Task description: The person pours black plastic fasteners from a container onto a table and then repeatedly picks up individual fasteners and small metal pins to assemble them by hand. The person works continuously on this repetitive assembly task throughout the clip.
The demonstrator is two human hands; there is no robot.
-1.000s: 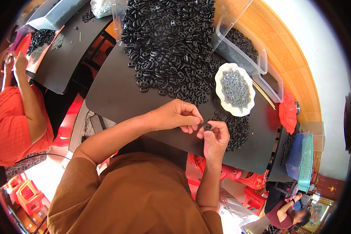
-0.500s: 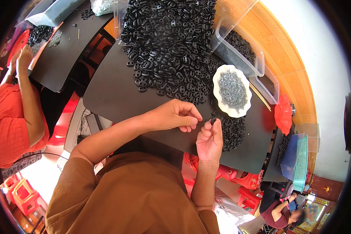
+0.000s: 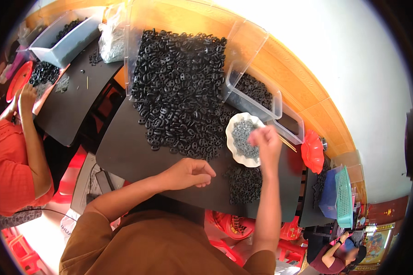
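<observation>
My left hand (image 3: 190,174) hovers over the near part of the dark table with its fingers curled in; whatever lies in them, if anything, is hidden. My right hand (image 3: 267,140) is over the right side of a white scalloped bowl (image 3: 231,145), its fingers smeared by motion. Small clear-grey slivers (image 3: 244,137) fill the bowl. Beyond my left hand spreads a big heap of black oval pieces with two holes (image 3: 179,96). A smaller pile of black pieces (image 3: 244,185) lies on the near side of the bowl.
Clear plastic bins (image 3: 277,107) stand behind the bowl, one with black pieces, and thin sticks (image 3: 288,145) lie beside it. A red scalloped dish (image 3: 312,151) sits at the right. Leftward, a person in red (image 3: 13,160) works at another dark table (image 3: 73,107).
My right hand has left my left hand, where it held a black piece, and moved to the bowl. My left hand stays with fingers curled. The view has shifted, showing more of the wall.
</observation>
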